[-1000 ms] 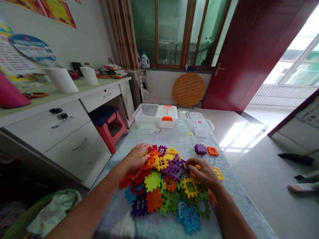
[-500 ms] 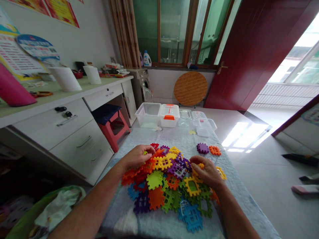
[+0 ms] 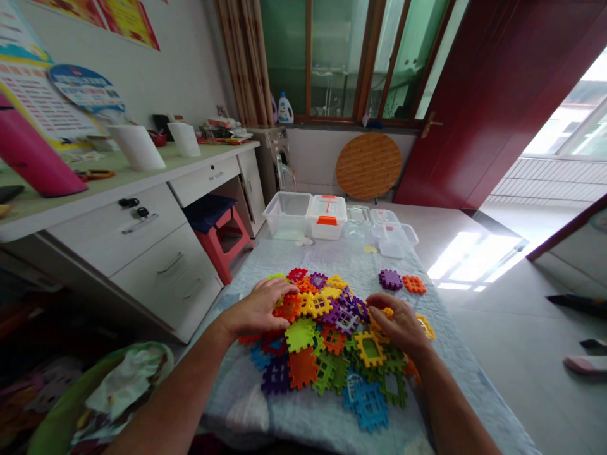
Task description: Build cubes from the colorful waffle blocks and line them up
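A heap of flat, notched plastic building tiles in many colours lies on the cloth-covered table. My left hand (image 3: 263, 306) rests over the heap's left side, fingers and thumb apart, against an orange tile (image 3: 288, 308). On the right side, my right hand (image 3: 399, 322) is loosely curved over yellow tiles, thumb and forefinger apart; its other fingers are partly hidden. Between the hands lie a yellow window tile (image 3: 318, 304), a lime green tile (image 3: 300, 335) and purple tiles (image 3: 345, 319). Blue tiles (image 3: 370, 404) sit at the near edge.
Beyond the heap, a purple tile (image 3: 390, 279) and an orange tile (image 3: 414, 284) lie apart. Clear plastic bins (image 3: 288, 215) and a lidded box with orange clips (image 3: 327, 220) stand at the far end. A red stool (image 3: 222, 237) and a white desk (image 3: 156, 253) are on the left.
My left hand has gone from bent fingers at the heap's upper left to lying flatter and spread over its left side. My right hand stays nearly in place. The view has shifted slightly.
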`<state>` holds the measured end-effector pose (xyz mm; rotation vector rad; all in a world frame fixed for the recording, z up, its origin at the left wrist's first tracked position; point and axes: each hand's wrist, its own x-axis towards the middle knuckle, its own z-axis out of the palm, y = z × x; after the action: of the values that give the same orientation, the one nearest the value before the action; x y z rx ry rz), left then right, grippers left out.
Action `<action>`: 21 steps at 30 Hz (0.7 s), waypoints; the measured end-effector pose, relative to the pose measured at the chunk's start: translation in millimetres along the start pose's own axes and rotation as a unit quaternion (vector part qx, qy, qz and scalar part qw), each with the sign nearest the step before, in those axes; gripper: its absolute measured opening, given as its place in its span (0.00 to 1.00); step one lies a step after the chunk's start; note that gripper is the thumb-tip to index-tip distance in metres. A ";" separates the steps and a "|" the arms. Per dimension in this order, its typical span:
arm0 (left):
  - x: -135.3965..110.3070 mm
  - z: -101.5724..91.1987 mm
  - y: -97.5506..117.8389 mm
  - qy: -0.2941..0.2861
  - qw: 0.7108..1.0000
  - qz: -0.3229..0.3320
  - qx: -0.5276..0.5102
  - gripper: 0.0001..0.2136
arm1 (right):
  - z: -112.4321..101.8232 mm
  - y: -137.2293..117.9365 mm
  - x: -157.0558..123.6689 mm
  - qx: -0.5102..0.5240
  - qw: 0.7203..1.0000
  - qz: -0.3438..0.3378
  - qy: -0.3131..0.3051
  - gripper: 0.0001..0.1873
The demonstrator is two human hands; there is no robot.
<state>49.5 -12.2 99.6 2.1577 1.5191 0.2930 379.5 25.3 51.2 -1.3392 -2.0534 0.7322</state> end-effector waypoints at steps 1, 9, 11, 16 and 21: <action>-0.1 1.6 0.7 0.002 1.000 0.004 0.008 0.29 | 0.1 -0.2 -0.1 0.001 1.000 0.001 0.000 0.12; 6.4 6.5 10.3 0.099 0.995 0.030 0.001 0.26 | -0.2 0.1 -0.2 0.003 1.000 0.003 0.003 0.12; 10.4 9.1 17.3 0.118 0.992 0.047 0.006 0.26 | -0.2 -0.4 0.2 0.004 1.000 0.001 0.002 0.12; 24.0 27.0 37.8 0.109 0.989 0.094 0.036 0.28 | 0.2 -0.6 0.1 -0.003 1.000 0.003 0.003 0.12; 22.0 28.7 35.9 0.140 0.986 0.088 0.022 0.29 | 0.5 1.3 -0.7 0.000 1.000 -0.004 0.007 0.12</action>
<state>99.6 -8.9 90.6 2.3695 1.4896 0.6526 380.1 25.0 49.8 -1.3323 -2.0461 0.7171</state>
